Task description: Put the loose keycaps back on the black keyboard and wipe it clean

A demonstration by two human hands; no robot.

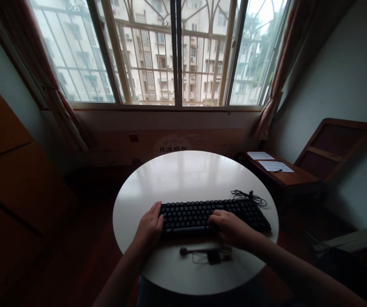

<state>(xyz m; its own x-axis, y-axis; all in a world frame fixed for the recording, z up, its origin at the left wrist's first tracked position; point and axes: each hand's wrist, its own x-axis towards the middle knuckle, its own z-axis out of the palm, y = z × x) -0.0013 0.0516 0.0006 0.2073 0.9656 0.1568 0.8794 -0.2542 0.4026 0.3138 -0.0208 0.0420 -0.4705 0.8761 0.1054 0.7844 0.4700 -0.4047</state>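
"Both my hands are on the one black keyboard (196, 213). My left hand (150, 224) grasps its 9 o'clock end, thumb on the near part. My right hand (231, 228) is curled over the keys, a little toward 4 o'clock."

"Is the right one gripping something?"

"I cannot tell. I see mostly the back of it, with the fingers bunched, and it hides the keys underneath."

"Where is the keyboard?"

"Across the middle of one round white desk (170, 175), reaching almost to the rim at 3 o'clock. One coiled cable (250, 194) sits at 2 o'clock, by the keyboard's far edge."

"And nearer you?"

"Toward 6 o'clock I count three: one brush (192, 250), one thin wire piece (199, 262) and one small dark block (213, 256). They're so dim and blurred that I can't tell whether the block and wire are joined. The brush's far end fades into shadow below my right hand."

"Beyond the desk?"

"At 2 o'clock, two sheets of paper (274, 165) on a wooden bench (298, 180), with one slim dark thing, too small to name. Two curtains (53, 72) hang at 10 and 2, and the window (177, 64) between them is cut off at the top."
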